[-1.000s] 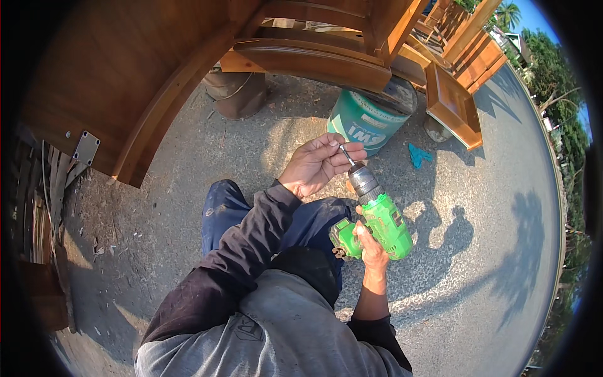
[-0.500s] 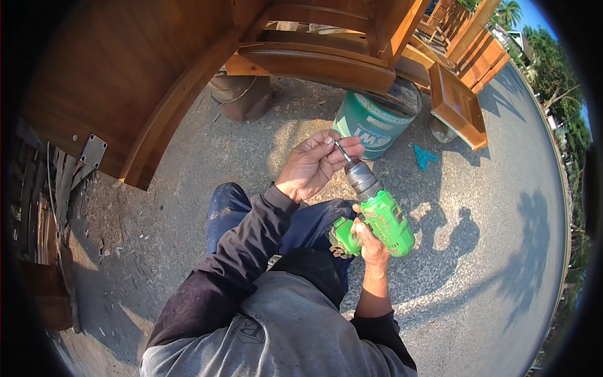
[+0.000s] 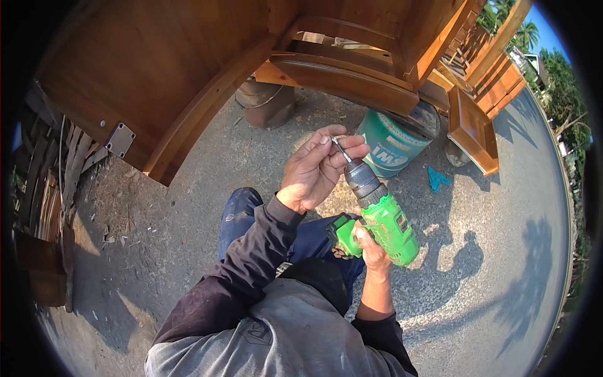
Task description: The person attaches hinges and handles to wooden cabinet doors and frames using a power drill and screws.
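Still L fingers (image 3: 357, 151) @ drill bit (image 3: 342, 151); bucket (image 3: 396, 139) farther R in view.

1. We see a teal cylindrical bucket (image 3: 392, 147), partly covered by a glossy brown wooden furniture frame (image 3: 339, 80).
2. Left of it, we find a dull brown round bucket (image 3: 270, 108).
3. We notice a crumpled turquoise scrap (image 3: 437, 180) on rough grey ground (image 3: 182, 220).
4. Far left, we see weathered grey wooden slats (image 3: 76, 162).

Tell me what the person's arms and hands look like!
The left hand and right hand wear no gloves. The left sleeve is dark, nearly black, wrinkled, and long. The right sleeve is dark too, but stops higher up. Both join a grey shirt.
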The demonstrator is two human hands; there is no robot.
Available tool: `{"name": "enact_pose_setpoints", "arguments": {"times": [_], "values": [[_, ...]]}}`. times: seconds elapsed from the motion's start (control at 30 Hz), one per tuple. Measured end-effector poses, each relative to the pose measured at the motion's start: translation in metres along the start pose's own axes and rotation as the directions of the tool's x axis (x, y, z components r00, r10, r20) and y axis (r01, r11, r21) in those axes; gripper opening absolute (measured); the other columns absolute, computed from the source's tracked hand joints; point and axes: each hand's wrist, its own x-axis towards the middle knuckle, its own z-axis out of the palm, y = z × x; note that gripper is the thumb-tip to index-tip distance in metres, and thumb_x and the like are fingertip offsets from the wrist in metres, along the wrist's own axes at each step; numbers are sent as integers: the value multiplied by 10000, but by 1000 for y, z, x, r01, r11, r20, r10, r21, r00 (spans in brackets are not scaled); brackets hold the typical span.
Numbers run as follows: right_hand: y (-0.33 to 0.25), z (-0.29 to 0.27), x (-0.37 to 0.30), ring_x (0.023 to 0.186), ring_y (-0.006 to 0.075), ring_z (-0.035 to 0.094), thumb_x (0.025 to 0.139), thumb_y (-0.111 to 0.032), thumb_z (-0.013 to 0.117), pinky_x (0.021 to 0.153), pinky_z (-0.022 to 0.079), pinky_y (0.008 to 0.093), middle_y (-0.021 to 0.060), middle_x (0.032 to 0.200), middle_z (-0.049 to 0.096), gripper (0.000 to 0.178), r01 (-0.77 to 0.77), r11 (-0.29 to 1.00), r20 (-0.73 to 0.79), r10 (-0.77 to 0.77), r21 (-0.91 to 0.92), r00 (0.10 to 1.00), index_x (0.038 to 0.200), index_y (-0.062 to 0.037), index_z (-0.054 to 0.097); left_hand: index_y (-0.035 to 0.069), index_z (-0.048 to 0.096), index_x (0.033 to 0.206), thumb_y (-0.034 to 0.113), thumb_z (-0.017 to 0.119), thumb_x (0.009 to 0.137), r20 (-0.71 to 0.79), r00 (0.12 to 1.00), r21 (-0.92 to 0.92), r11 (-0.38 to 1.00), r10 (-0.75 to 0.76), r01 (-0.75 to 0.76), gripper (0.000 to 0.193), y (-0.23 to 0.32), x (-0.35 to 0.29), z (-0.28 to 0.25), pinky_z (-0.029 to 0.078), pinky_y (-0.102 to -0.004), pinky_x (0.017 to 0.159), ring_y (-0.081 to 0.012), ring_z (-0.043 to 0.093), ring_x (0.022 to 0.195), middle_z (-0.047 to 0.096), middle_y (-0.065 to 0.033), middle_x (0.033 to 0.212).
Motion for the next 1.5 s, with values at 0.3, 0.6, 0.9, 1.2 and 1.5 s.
{"name": "enact_pose_setpoints", "arguments": {"times": [0.3,0.6,0.9,1.2,1.5], "values": [[-2,16,9,753,175,620,858,-105,665,733,522,332,100,874,676,310,33,998,101,-39,60,994,1123,51,629,41,551,1119,179,449,1049,-20,995,-9,995,99,-99,185,25,-13,-7,426,-500,1081,-383,601,1200,629,-233,1251],[1,5,1,743,173,609,839,-135,697,732,515,323,103,847,659,385,49,998,195,-41,-38,980,1158,65,616,42,537,1129,208,407,1065,22,997,87,993,78,-79,220,39,-18,-11,429,-519,1065,-379,673,1074,694,-213,1121],[-28,7,2,723,176,610,807,-161,693,730,512,317,110,822,658,434,-118,892,98,84,437,992,1143,99,604,39,586,1021,236,451,1062,-119,991,-54,997,56,-63,242,51,-23,-24,527,-417,916,-205,675,647,703,-93,800],[-17,-5,-11,794,200,629,801,-182,714,815,515,371,107,865,670,398,27,999,172,-19,-42,985,1106,57,620,-29,595,1120,154,506,1029,-164,986,168,986,21,7,223,64,-38,6,490,-343,863,-100,488,531,621,-44,819],[-6,-17,-23,795,207,637,791,-159,701,870,511,404,99,856,675,381,246,932,213,-192,-266,958,1099,54,632,-4,573,1089,155,492,1039,-65,996,28,998,59,-57,185,60,-39,7,428,-317,782,-89,424,478,549,-33,714]]}}
